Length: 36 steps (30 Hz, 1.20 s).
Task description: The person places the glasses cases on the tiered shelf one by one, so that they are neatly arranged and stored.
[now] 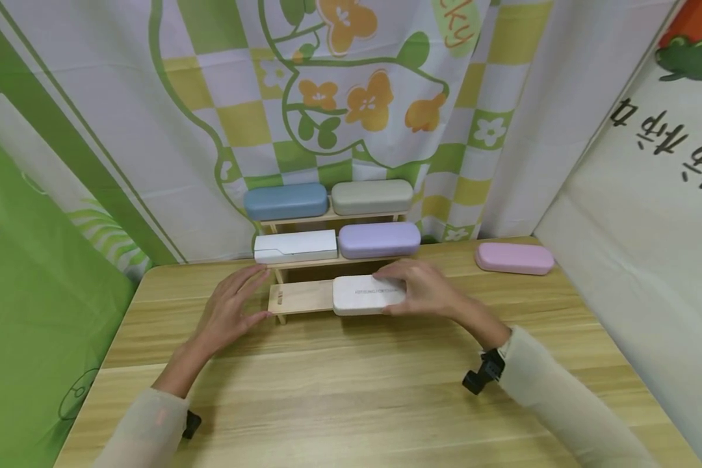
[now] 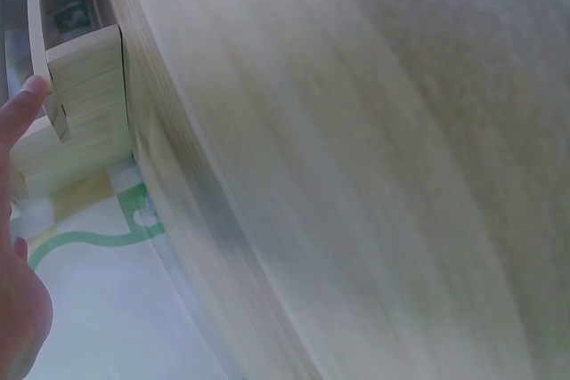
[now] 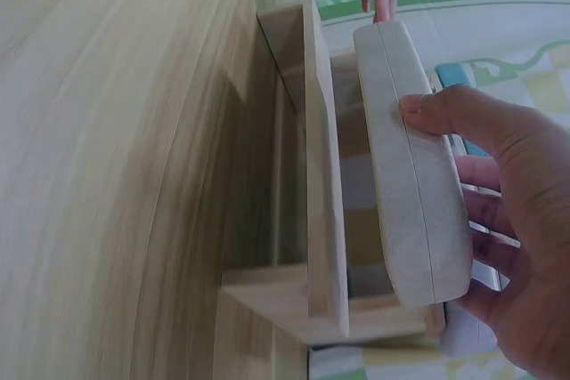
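Observation:
My right hand (image 1: 424,289) grips a white glasses case (image 1: 363,296) by its right end, thumb on the near side and fingers on the far side. In the right wrist view a gap shows between this case (image 3: 414,166) and the lowest board (image 3: 325,166) of a three-step wooden rack. My left hand (image 1: 231,305) is at the rack's left end, its fingers fairly straight. The left wrist view shows the thumb (image 2: 31,100) touching the end of a board. The bare left part of the lowest step (image 1: 304,297) bears small dark print.
On the middle step sit a white folding case (image 1: 295,246) and a lilac case (image 1: 379,239). A blue case (image 1: 286,201) and a grey-green case (image 1: 372,197) lie on the top step. Right of the rack, a pink case (image 1: 515,258) rests on the wooden table (image 1: 351,390), before a patterned curtain (image 1: 228,123).

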Tool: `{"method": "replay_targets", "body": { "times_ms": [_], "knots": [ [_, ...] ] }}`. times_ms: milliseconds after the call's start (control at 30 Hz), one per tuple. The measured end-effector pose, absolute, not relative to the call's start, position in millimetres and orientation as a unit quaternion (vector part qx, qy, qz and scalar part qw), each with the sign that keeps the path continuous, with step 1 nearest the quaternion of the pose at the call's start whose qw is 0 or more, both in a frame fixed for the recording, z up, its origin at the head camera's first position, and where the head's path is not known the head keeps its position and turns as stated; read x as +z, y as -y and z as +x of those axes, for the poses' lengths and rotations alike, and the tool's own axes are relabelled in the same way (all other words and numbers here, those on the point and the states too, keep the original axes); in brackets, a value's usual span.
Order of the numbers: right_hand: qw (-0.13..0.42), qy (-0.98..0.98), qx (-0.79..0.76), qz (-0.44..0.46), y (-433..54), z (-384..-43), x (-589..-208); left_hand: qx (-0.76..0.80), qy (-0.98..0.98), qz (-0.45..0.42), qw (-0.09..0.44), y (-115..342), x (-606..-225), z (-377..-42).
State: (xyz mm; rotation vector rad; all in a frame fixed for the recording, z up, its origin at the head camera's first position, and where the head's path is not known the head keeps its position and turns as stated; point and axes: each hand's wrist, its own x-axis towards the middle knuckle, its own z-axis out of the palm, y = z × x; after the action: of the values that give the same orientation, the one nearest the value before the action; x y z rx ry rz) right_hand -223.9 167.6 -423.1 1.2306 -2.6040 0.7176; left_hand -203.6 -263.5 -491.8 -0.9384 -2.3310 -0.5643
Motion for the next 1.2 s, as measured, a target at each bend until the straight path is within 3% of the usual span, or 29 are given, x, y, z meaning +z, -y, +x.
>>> {"method": "replay_targets", "body": {
  "times_ms": [767,1200],
  "knots": [
    [0.048,0.895,0.229,0.380,-95,-226,-424,-0.231,0.860,-0.363,0.273,266,-491,-213],
    [0.061,0.896,0.225,0.379,-68,-230,-433,-0.237,0.858,-0.365,0.273,268,-495,-214]
  ]
}}
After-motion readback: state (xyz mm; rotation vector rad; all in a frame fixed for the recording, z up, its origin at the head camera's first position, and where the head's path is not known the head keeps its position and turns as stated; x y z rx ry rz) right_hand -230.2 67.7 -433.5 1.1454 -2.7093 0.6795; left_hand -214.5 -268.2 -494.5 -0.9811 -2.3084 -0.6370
